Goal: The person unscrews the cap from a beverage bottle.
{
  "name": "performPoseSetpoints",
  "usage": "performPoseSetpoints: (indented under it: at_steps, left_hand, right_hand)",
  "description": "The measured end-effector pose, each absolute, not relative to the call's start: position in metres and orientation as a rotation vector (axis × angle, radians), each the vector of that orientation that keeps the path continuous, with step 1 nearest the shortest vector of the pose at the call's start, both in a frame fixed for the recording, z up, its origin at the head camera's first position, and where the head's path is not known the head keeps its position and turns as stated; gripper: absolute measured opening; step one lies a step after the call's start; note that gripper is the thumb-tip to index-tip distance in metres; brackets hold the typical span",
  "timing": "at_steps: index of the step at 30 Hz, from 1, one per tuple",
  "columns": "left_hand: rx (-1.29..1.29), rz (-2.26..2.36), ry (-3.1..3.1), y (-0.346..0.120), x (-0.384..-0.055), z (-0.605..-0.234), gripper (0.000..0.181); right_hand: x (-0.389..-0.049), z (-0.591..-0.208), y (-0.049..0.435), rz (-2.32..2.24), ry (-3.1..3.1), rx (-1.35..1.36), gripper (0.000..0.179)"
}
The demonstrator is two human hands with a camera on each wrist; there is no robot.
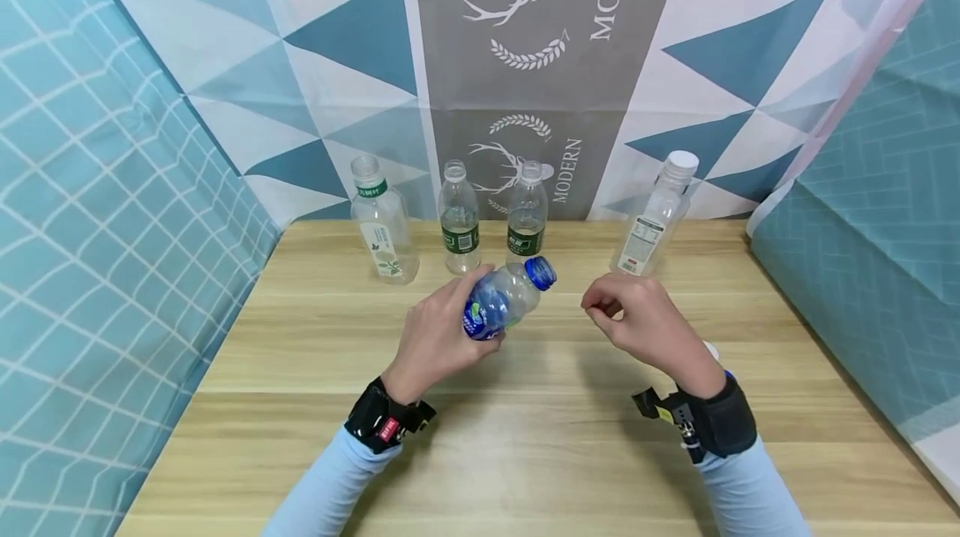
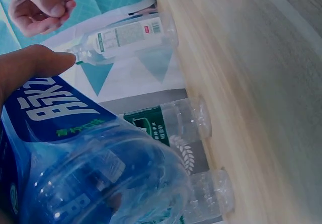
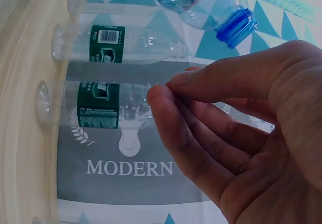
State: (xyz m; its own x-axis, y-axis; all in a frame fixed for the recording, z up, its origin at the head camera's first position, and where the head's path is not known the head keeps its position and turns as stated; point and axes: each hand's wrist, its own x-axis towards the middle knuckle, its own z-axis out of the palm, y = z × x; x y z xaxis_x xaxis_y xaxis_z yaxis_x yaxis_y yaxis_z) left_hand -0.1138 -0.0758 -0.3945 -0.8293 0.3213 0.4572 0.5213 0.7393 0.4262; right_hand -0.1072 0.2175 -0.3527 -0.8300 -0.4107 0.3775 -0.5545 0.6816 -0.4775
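My left hand (image 1: 442, 333) grips a clear plastic bottle with a blue label (image 1: 486, 312), holding it tilted above the table with its blue top (image 1: 540, 273) toward the upper right. In the left wrist view, the thumb (image 2: 37, 65) lies along the label of this bottle. To the right, my right hand (image 1: 637, 316) hovers apart from the bottle, fingers curled and thumb tip against the index finger (image 3: 173, 118). Nothing shows between those tips. Nearest beyond it stands a clear bottle with a white cap (image 1: 651, 220).
Along the table's back stand two small green-labelled bottles, left (image 1: 459, 224) and right (image 1: 527, 220), and a larger clear bottle (image 1: 384, 228) farther left. A small white object (image 1: 711, 349) is partly hidden behind my right wrist. Patterned cloth (image 1: 345, 45) borders the wooden table (image 1: 510, 454).
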Motion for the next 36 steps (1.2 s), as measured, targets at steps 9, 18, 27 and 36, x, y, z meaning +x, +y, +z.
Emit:
performPoseSetpoints:
  at_steps: [9,18,27,36]
  left_hand:
    - [-0.591,-1.427,-2.576,-0.058,-0.131,-0.414,0.106]
    - [-0.679,-1.961,-2.394,0.018,-0.181,-0.424,0.091]
    - [-0.423,-1.623,-2.507,0.092,-0.232,-0.426,0.095]
    - [-0.312,-1.560,-2.450,0.119,-0.256,-0.439,0.098]
  right_hand:
    - [-0.107,-0.343,0.237,0.805,-2.635,0.729,0.015]
    - [-0.103,-0.328,0.265,0.748,-2.547,0.627,0.016]
    - [-0.099,-0.326,0.276,0.763,-2.566,0.579,0.013]
    - [-0.098,-0.323,0.280,0.760,-2.551,0.567,0.012]
